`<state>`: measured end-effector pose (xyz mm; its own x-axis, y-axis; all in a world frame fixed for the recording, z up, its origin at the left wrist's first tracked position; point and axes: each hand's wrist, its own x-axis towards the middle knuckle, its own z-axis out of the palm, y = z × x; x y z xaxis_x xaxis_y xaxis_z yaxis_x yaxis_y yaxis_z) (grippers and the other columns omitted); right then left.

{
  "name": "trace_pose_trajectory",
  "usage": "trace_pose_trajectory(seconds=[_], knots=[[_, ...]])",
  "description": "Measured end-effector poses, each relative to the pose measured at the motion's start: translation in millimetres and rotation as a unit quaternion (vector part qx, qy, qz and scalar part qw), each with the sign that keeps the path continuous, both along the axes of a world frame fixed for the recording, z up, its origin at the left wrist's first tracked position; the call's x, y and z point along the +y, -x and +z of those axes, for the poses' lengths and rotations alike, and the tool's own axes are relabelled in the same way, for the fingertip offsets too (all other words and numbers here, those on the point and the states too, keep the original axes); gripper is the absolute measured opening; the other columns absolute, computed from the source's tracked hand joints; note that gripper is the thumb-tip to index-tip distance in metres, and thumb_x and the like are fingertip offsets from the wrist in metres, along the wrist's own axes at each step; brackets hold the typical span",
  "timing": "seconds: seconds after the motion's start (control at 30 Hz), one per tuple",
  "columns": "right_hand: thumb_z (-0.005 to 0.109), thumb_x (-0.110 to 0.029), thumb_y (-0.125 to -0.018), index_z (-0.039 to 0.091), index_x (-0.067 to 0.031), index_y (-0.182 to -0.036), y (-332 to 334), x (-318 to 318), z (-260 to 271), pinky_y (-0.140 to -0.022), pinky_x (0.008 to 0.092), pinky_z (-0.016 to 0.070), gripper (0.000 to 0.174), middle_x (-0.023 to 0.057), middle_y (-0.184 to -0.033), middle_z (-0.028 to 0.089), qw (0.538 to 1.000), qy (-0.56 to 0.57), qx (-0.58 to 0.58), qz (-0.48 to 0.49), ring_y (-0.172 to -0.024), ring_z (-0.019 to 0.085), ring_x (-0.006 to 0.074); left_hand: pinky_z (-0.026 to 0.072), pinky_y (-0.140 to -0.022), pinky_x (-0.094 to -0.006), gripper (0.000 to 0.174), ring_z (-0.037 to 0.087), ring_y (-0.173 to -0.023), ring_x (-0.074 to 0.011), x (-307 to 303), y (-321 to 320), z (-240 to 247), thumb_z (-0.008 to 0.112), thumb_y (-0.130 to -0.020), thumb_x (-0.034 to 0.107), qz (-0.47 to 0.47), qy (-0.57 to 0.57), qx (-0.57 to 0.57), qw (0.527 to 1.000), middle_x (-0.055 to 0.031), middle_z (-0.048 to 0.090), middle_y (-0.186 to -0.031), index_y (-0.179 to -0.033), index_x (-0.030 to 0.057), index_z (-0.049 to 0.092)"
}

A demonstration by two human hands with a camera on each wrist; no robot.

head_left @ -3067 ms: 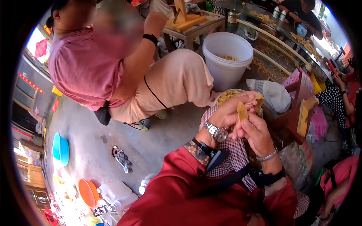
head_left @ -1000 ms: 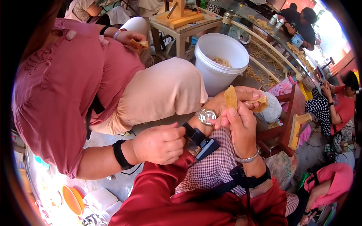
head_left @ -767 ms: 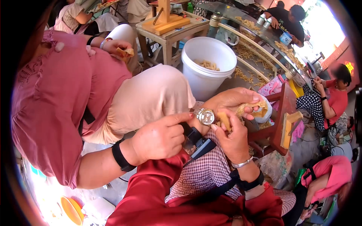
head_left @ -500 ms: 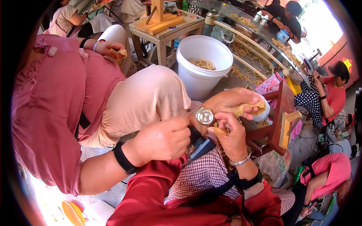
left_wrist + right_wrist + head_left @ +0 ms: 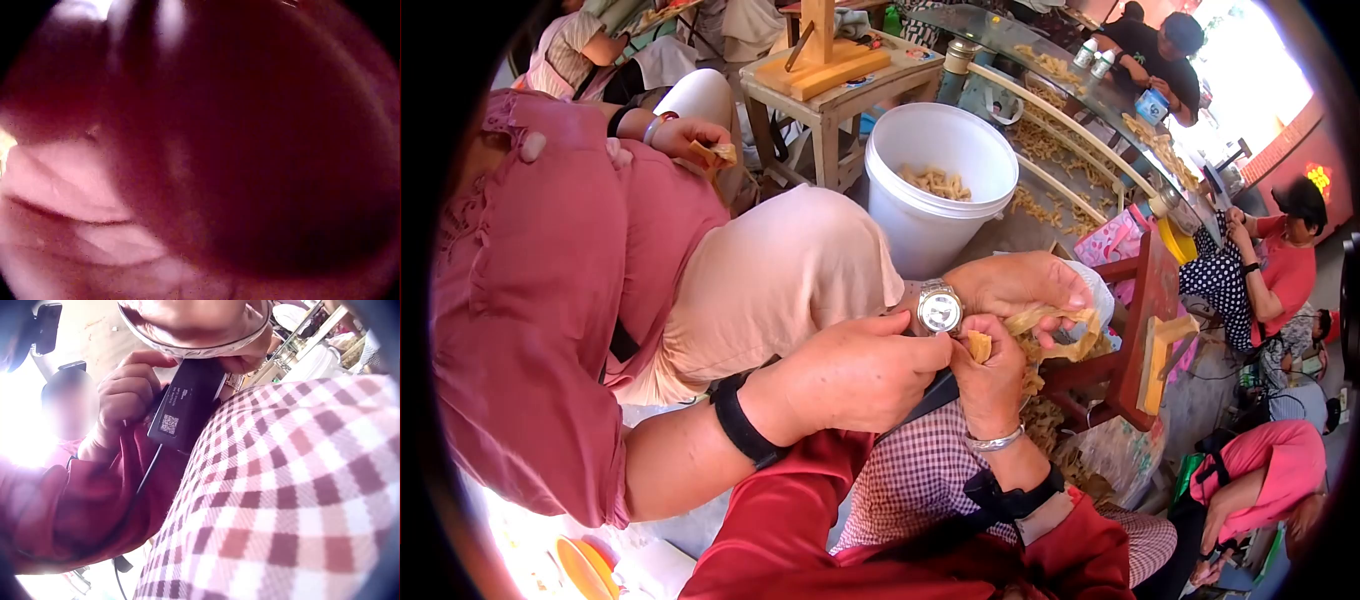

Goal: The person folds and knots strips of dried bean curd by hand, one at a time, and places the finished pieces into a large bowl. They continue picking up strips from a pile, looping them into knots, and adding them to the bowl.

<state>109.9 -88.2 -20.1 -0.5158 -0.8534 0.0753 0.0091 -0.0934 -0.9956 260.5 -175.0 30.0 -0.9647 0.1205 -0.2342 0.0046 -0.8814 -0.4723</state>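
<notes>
Behind the hands, a white bucket (image 5: 925, 225) partly filled with yellow pieces (image 5: 937, 183) stands near a glass tabletop (image 5: 975, 28). The left hand (image 5: 1018, 284) has its fingers bent round a yellow strip (image 5: 1083, 346); the right hand (image 5: 990, 375) pinches a small yellow piece (image 5: 978, 347) between thumb and fingers. From the right hand, the nearer one's strip lies just beside, towards the right and slightly farther from the body, its long axis running roughly crosswise. Another person's hand (image 5: 865, 370) reaches in by the watch (image 5: 940, 311); contact cannot be told. A black box (image 5: 195, 394) bears a QR code (image 5: 169, 424) and white print, too small to read.
</notes>
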Motion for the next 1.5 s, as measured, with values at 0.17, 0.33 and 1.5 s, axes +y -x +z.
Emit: trace_pose_trajectory(seconds=[0.17,0.33,1.5], knots=[[0.071,-0.002,-0.079,0.056,-0.0017,-0.086,-2,-7,-2,-0.058,0.0179,0.0426,0.017,-0.0022,-0.074,0.057,0.999,0.024,-0.045,-0.006,-0.066,0.052,0.0048,0.0457,-0.058,-0.029,0.027,0.053,-0.069,-0.0175,-6,6,2,0.048,-0.092,0.029,0.001,0.032,0.0,0.999,-0.0041,0.05,-0.075,-0.104,0.0056,0.043],[0.07,-0.001,-0.079,0.056,-0.0015,-0.086,-1,-11,-4,-0.059,0.0185,0.0437,0.016,-0.001,-0.074,0.058,1.0,0.008,-0.014,-0.013,-0.066,0.053,0.005,0.0451,-0.059,-0.0267,0.029,0.052,-0.07,-0.0154,-9,7,5,0.044,-0.094,0.026,0.002,0.058,0.004,0.998,-0.0034,0.05,-0.077,-0.112,0.0039,0.042],[0.076,-0.005,-0.075,0.057,-0.001,-0.085,-6,-11,-8,-0.058,0.0201,0.0427,0.022,-0.0024,-0.073,0.057,1.0,-0.017,0.006,-0.01,-0.066,0.05,0.0048,0.0497,-0.054,-0.0207,0.029,0.057,-0.065,-0.0101,-62,159,-43,0.057,-0.092,0.021,-0.03,0.615,0.223,0.756,-0.0056,0.059,-0.081,-0.11,-0.0006,0.053]])
